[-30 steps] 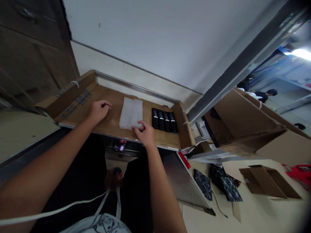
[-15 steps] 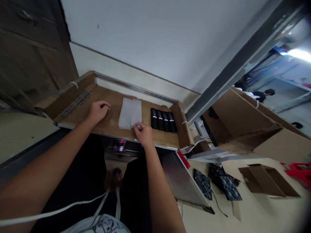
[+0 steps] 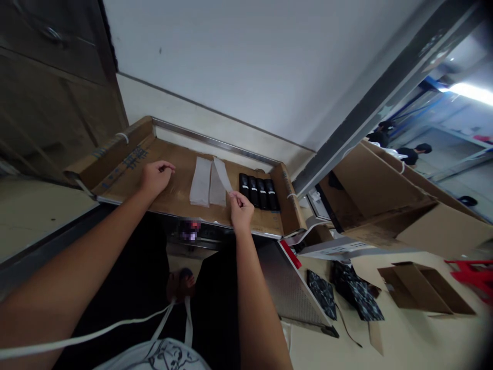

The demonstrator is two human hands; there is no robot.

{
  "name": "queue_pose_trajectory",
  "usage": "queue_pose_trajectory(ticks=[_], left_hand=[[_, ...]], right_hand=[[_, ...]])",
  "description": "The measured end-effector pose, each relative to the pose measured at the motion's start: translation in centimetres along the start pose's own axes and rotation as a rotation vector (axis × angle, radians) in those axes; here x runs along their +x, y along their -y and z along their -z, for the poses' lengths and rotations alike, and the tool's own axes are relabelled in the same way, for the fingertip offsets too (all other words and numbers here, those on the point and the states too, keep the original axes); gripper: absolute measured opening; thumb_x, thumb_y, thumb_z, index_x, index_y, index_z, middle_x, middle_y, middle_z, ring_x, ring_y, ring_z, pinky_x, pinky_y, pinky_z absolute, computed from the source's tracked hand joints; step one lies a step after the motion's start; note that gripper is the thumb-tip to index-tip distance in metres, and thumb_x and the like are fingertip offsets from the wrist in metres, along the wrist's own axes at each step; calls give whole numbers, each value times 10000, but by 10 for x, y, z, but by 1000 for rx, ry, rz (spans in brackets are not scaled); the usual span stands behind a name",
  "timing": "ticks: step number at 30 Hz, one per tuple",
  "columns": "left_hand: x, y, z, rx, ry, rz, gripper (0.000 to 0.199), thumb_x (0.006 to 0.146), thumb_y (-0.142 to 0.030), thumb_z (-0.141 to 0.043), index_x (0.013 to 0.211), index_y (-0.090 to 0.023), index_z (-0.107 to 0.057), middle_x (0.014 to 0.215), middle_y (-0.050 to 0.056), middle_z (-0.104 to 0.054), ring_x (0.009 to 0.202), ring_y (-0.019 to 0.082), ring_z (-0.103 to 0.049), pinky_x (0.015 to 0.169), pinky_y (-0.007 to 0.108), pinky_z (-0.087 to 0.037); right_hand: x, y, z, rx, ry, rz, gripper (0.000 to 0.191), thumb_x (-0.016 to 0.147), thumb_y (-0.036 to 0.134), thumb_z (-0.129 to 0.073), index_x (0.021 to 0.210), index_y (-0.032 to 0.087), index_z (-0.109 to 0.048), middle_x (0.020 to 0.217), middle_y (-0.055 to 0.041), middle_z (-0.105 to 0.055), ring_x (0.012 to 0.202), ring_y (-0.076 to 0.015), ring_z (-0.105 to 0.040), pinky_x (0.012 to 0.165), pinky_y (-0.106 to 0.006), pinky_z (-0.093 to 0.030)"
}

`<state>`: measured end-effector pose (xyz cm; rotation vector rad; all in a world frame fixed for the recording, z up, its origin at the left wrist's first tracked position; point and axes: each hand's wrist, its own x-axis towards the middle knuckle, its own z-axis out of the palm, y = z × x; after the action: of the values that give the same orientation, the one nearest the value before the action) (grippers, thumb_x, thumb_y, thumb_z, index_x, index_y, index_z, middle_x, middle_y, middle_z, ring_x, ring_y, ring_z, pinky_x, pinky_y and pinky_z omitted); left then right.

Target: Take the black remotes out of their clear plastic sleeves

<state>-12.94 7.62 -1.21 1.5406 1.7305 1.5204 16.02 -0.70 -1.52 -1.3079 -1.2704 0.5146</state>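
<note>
My right hand (image 3: 242,208) pinches the lower corner of a thin, translucent white sheet (image 3: 222,174) between thumb and fingers. That sheet slants up off the right-hand pile of similar sheets (image 3: 217,196); whether it is a bag or a single layer I cannot tell. Beside it lies a left-hand pile (image 3: 200,182) of the same material. My left hand (image 3: 156,177) rests on the cardboard left of the piles, fingers curled inward, and anything inside them is hidden. Just right of my right hand, several black cylindrical items (image 3: 262,192) with small white labels lie side by side.
A cardboard-lined tray (image 3: 173,149) with raised side flaps forms the work surface, against a pale wall (image 3: 215,61). To the right stand a large open carton (image 3: 370,180) and a smaller box (image 3: 427,288) on the floor. Two people (image 3: 414,153) are in the background.
My right hand has moved right, drawing the top sheet's lower corner away from the pile, so the sheet now slants. The left hand stays in nearly the same place.
</note>
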Motion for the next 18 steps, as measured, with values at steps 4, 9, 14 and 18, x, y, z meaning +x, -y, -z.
queue_pose_trajectory(ticks=[4,9,14,18], left_hand=[[2,-1,0,-4,-9,-27,207,751,-199,-538,777,-180,-742,760,37,-730,729,172,-665,727,283,-516],[-27,-22,18,-78,-32,-74,207,763,-193,-528,794,-169,-731,781,45,-731,757,172,-679,766,293,-536],[-115,-58,66,-132,174,-184,162,819,-208,-555,863,-197,-711,860,30,-735,820,178,-683,811,306,-552],[-177,-108,84,-192,760,-377,366,803,-149,-587,1153,-234,-651,1210,62,-677,1133,215,-628,998,359,-503]], right_hand=[[1,5,-1,51,-23,7,337,834,426,-637,940,141,-781,641,35,-412,610,-117,-380,593,-249,-362],[-43,61,47,-24,-74,15,280,872,396,-621,934,167,-769,656,34,-402,617,-123,-390,604,-256,-356],[-135,135,148,-203,381,8,127,873,226,-630,820,222,-746,595,48,-358,567,-117,-406,565,-250,-319],[-162,153,170,-292,684,-151,148,843,186,-606,796,221,-742,610,37,-436,564,-107,-427,550,-238,-313]])
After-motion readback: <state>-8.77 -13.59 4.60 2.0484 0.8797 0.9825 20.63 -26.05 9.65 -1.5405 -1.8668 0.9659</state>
